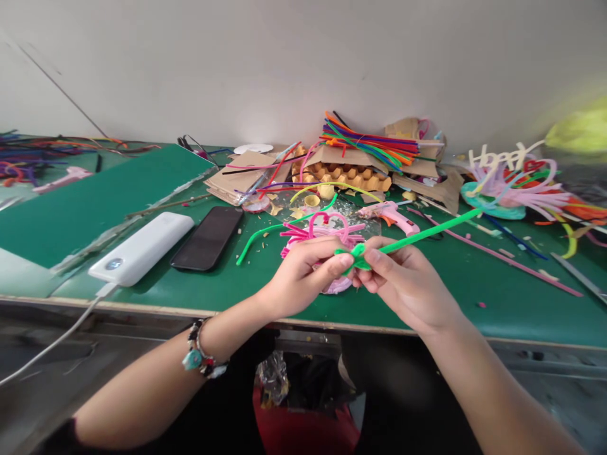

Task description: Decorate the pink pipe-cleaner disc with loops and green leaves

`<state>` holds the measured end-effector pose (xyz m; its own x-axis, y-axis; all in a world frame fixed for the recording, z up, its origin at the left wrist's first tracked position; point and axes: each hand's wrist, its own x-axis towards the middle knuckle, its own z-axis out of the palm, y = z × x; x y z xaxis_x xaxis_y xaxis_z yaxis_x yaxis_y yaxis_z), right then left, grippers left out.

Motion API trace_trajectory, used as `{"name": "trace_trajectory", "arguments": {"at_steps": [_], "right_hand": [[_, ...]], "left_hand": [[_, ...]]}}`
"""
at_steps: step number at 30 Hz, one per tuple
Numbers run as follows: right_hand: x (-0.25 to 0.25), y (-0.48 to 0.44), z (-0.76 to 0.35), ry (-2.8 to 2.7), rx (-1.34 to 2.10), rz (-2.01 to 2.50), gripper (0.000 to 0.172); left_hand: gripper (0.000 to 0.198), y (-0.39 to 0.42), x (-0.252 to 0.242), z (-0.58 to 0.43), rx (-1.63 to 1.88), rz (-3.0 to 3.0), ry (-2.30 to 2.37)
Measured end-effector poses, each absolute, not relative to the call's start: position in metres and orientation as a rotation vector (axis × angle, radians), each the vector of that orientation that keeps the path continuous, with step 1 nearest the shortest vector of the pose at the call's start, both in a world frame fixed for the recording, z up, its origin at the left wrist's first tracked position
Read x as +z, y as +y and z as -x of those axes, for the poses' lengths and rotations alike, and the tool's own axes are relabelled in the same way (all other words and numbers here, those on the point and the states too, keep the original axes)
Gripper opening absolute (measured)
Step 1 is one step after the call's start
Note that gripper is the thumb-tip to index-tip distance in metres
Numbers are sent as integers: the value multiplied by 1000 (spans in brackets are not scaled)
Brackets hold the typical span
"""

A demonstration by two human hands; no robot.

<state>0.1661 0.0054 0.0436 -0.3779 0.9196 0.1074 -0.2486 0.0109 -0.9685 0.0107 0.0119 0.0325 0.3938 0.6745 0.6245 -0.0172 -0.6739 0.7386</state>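
Observation:
Both hands meet above the table's front edge, closed on one bright green pipe cleaner (427, 232). My left hand (308, 272) pinches its bunched, looped end between thumb and fingers. Beside it, my right hand (403, 278) grips the same bunched part, and the straight length sticks out up and to the right. Just behind the hands lies a bundle of pink pipe cleaners (327, 224) bent into loops, partly hidden by my fingers. Another green pipe cleaner (265, 234) curves across the table to the left of it.
A black phone (207, 239) and a white power bank (142, 248) with a cable lie left. Behind are a pink glue gun (391, 215), an egg carton (348, 175) and a stack of coloured pipe cleaners (370, 142). A pink pipe-cleaner decoration (516, 183) stands right.

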Motion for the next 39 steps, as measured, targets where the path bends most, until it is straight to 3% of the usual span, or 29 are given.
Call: {"name": "trace_trajectory", "arguments": {"at_steps": [5, 8, 11, 15, 19, 27, 39], "right_hand": [[42, 5, -166, -1473, 1291, 811, 10], [44, 2, -168, -1735, 740, 882, 3], [47, 0, -170, -1959, 109, 776, 8], [48, -2, -174, -2084, -301, 623, 15], [46, -2, -177, -2138, -387, 568, 18], [45, 2, -177, -2121, -250, 600, 22], [42, 1, -183, -2171, -316, 647, 24]], "left_hand": [[33, 14, 30, -11, 1330, -1823, 770], [31, 14, 30, -11, 1332, -1761, 913], [28, 14, 31, -11, 1280, -1774, 1019], [36, 12, 35, -13, 1143, -1735, 924], [46, 9, 39, -14, 1135, -1603, 887], [28, 9, 42, -15, 1161, -1402, 855], [28, 9, 40, -13, 1138, -1310, 847]]}}
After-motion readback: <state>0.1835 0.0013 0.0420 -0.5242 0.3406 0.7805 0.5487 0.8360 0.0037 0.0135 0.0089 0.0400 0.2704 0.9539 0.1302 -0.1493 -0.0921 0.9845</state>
